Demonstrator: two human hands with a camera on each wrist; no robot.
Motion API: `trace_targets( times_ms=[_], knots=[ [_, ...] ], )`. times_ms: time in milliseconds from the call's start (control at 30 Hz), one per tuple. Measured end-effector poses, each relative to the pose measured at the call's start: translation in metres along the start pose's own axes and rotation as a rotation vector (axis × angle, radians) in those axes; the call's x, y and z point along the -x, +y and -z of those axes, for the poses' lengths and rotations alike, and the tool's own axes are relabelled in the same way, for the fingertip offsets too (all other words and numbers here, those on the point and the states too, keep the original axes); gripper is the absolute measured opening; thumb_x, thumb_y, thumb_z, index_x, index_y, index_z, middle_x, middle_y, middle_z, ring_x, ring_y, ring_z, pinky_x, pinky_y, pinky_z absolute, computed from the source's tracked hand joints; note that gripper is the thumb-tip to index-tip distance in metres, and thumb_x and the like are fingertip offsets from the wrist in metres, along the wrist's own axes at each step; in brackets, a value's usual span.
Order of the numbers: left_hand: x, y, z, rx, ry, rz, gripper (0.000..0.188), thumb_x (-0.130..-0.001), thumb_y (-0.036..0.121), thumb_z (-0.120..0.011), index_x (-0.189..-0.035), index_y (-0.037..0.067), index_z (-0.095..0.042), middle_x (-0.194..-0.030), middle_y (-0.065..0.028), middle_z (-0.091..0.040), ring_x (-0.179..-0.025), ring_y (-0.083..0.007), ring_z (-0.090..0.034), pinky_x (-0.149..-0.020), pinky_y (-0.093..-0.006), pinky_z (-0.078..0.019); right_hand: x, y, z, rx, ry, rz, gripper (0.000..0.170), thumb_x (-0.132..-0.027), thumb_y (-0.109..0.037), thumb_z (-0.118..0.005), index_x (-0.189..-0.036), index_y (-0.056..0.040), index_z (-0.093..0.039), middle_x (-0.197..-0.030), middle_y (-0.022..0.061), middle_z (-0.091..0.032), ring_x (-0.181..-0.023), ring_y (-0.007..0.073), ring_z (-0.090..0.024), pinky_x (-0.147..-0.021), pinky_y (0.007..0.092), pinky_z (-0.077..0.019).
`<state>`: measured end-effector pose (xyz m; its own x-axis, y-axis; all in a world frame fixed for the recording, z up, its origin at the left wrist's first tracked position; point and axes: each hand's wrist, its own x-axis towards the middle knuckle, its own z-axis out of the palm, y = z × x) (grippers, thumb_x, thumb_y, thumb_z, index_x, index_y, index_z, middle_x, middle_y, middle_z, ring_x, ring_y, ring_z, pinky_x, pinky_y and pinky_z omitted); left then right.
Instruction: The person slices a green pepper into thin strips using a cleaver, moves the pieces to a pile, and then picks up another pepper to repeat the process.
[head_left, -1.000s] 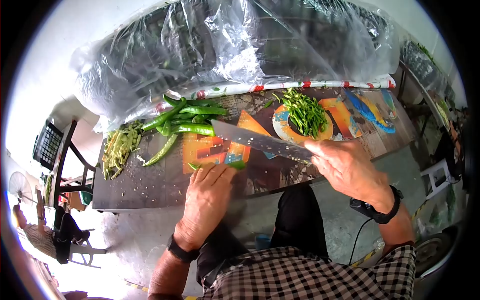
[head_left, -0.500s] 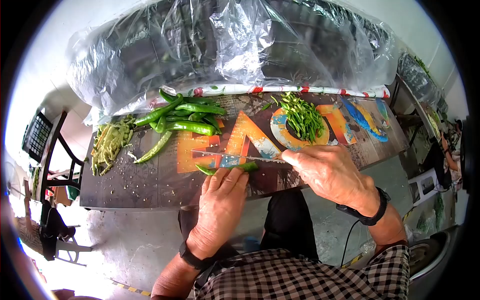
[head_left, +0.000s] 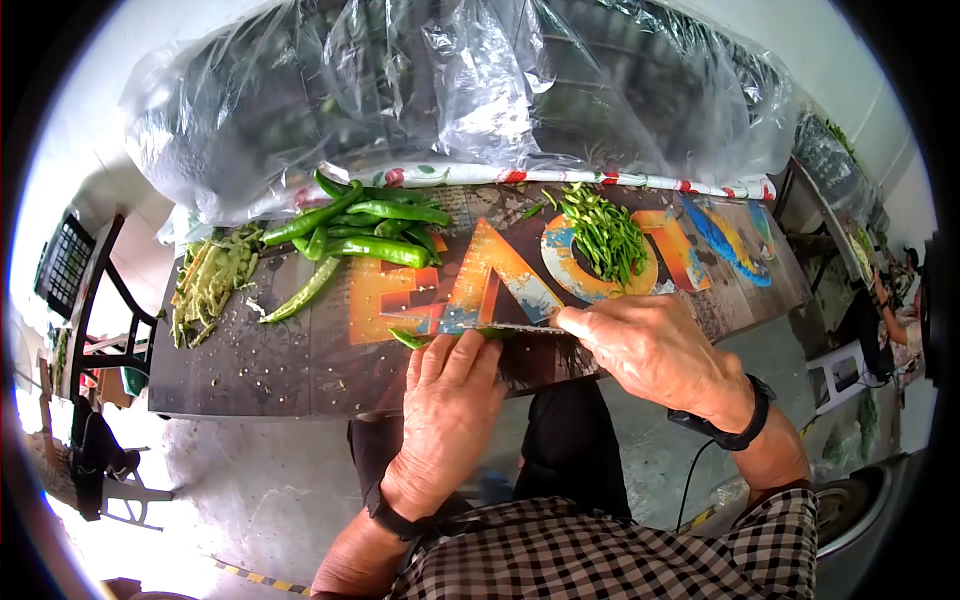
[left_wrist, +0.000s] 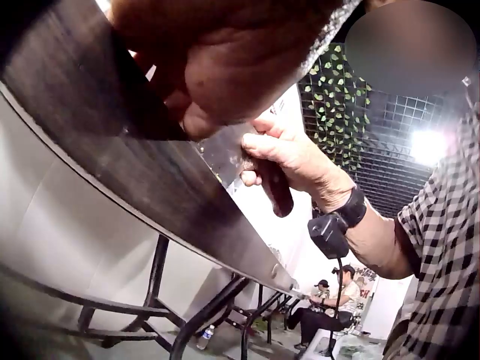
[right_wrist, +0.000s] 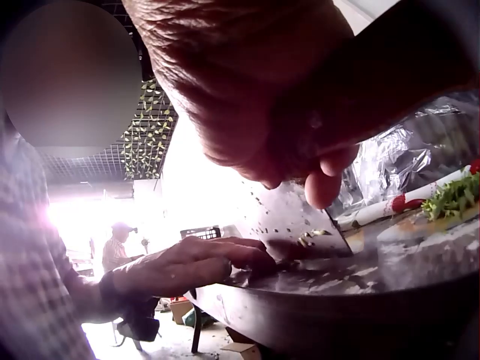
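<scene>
My left hand [head_left: 450,420] holds a green chili pepper [head_left: 406,338] down near the table's front edge, its fingertips covering most of it. A broad-bladed kitchen knife [head_left: 510,328] is in my right hand [head_left: 650,350], which grips the dark handle seen in the left wrist view. Its blade stands edge-on over the pepper, right beside my left fingertips. Bits of pepper and seeds stick to the blade [right_wrist: 289,217] in the right wrist view. Beyond my left hand lies a heap of whole green peppers [head_left: 385,248], with one paler pepper [head_left: 303,292] next to it.
Sliced green pepper [head_left: 610,238] is piled on the right part of the printed table [head_left: 300,370]. Pale pepper cores and scraps [head_left: 212,285] sit at the left end. Clear plastic sheeting [head_left: 480,90] covers a bulky load along the back. Seated people appear at both sides.
The knife has come down from a tilted position above the table to edge-on at the pepper. My left hand has shifted slightly right with the pepper under its fingers.
</scene>
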<state>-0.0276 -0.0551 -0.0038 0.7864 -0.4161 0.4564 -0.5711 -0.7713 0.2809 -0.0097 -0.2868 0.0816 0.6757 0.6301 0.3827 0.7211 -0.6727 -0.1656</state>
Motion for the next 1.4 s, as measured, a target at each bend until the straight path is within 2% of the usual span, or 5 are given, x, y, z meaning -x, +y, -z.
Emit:
trace_targets(
  times_ms=[333, 533, 700, 1033, 1400],
  knots=[
    [0.001, -0.003, -0.004, 0.01, 0.048, -0.005, 0.046, -0.077, 0.013, -0.072, -0.122, 0.004, -0.064, -0.127, -0.0121, -0.057, -0.119, -0.0341, -0.05, -0.105, -0.0481, -0.0384, -0.017, -0.005, 0.003, -0.072, -0.124, -0.035, 0.03, -0.083, -0.005, -0.064, -0.112, -0.0068, -0.059, -0.073, 0.0105, -0.063, -0.066, 0.0311, -0.065, -0.054, 0.0419, -0.049],
    [0.001, -0.003, -0.002, 0.011, 0.083, -0.008, 0.043, -0.078, 0.019, -0.073, -0.118, 0.005, -0.066, -0.123, -0.0102, -0.06, -0.116, -0.0312, -0.053, -0.104, -0.0482, -0.0406, -0.04, -0.011, -0.028, -0.069, -0.084, 0.034, 0.025, -0.085, -0.007, -0.062, -0.109, -0.0076, -0.059, -0.068, 0.0118, -0.062, -0.059, 0.0333, -0.063, -0.05, 0.0436, -0.0475],
    [0.001, -0.004, -0.005, 0.033, 0.097, -0.001, 0.048, -0.075, 0.014, -0.074, -0.121, 0.005, -0.064, -0.124, -0.0105, -0.058, -0.116, -0.033, -0.052, -0.103, -0.0471, -0.0401, -0.021, -0.002, -0.016, 0.061, -0.188, -0.038, 0.009, -0.088, -0.009, -0.061, -0.095, -0.0079, -0.054, -0.065, 0.0129, -0.06, -0.058, 0.0343, -0.064, -0.048, 0.0453, -0.0468],
    [0.001, -0.002, -0.006, 0.037, 0.094, 0.007, 0.046, -0.075, 0.013, -0.074, -0.12, 0.005, -0.064, -0.125, -0.0119, -0.058, -0.117, -0.0332, -0.052, -0.104, -0.0468, -0.0399, -0.003, -0.013, 0.005, 0.039, -0.039, -0.065, 0.012, -0.087, -0.01, -0.064, -0.096, -0.0057, -0.056, -0.071, 0.0122, -0.063, -0.064, 0.0343, -0.065, -0.053, 0.044, -0.0484],
    [0.002, -0.003, -0.006, 0.024, 0.089, 0.005, 0.046, -0.076, 0.015, -0.074, -0.12, 0.005, -0.065, -0.126, -0.012, -0.058, -0.119, -0.033, -0.051, -0.105, -0.0477, -0.0392, -0.012, -0.012, 0.0, -0.016, -0.195, -0.12, 0.011, -0.087, -0.008, -0.062, -0.096, -0.004, -0.056, -0.068, 0.0145, -0.063, -0.062, 0.0367, -0.064, -0.052, 0.0456, -0.0478]
  ],
)
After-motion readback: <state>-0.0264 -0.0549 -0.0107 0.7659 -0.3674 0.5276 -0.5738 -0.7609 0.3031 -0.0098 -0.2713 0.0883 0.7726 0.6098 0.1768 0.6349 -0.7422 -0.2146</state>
